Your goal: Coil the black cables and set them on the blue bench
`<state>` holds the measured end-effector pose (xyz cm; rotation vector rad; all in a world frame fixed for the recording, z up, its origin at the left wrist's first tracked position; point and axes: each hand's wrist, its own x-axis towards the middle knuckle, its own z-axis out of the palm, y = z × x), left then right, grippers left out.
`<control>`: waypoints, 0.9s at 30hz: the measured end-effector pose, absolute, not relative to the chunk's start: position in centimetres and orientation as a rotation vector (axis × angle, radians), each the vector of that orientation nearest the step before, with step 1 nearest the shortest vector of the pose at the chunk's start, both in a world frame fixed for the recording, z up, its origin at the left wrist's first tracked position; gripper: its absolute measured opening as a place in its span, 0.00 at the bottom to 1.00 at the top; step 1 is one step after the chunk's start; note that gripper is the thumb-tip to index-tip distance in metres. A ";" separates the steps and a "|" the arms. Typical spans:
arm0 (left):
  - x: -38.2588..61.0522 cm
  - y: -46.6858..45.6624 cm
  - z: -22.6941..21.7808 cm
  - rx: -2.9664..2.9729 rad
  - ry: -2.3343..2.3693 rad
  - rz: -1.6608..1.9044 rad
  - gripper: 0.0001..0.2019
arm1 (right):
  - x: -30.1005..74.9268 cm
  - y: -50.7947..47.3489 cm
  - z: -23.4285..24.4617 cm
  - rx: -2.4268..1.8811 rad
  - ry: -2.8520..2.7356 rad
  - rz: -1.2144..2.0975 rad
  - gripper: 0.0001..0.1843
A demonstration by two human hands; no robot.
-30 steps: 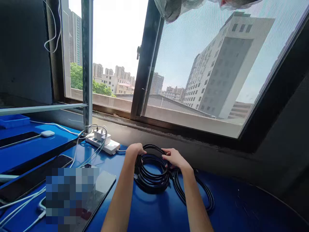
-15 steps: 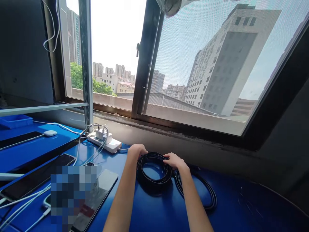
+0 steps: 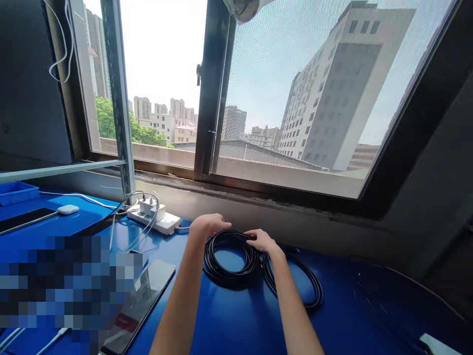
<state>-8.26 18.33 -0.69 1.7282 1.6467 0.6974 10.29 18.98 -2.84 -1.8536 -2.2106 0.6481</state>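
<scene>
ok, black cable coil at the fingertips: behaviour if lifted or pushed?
Probably springy: the cable coil holds a rounded shape. Lifted one-sided, it may spread, since its turns look partly separate. Might slide if pushed; the blue tabletop looks glossy.

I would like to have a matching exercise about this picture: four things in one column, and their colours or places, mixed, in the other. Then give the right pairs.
1. left coil
2. right coil
3. power strip
4. tray

A. white
B. partly hidden by the right forearm
C. blue, at the picture's left edge
D. at the left hand and the right hand

Pairs: 1-D, 2-B, 3-A, 4-C
</scene>
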 end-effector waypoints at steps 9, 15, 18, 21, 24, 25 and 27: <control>-6.9 20.1 -3.8 1.770 1.722 0.783 0.13 | 9.4 19.2 -3.5 -1.847 -2.125 0.656 0.14; -7.4 19.1 -2.4 1.814 1.637 0.971 0.10 | 11.4 19.8 -3.3 -1.803 -2.053 0.793 0.14; -6.4 18.8 -1.1 1.856 1.587 1.041 0.10 | 13.6 19.4 -2.4 -1.764 -1.971 0.856 0.12; -3.7 18.1 -0.3 1.989 1.486 0.996 0.08 | 16.1 18.4 -0.8 -1.747 -1.863 0.845 0.10; 0.6 16.9 -0.4 2.231 1.336 0.704 0.07 | 17.8 17.1 1.3 -1.661 -1.730 0.719 0.09; 2.1 16.4 -0.7 2.262 1.305 0.614 0.08 | 18.2 16.6 2.0 -1.620 -1.686 0.671 0.10; 5.0 15.3 -1.5 2.321 1.245 0.394 0.13 | 18.5 15.7 3.1 -1.528 -1.613 0.593 0.11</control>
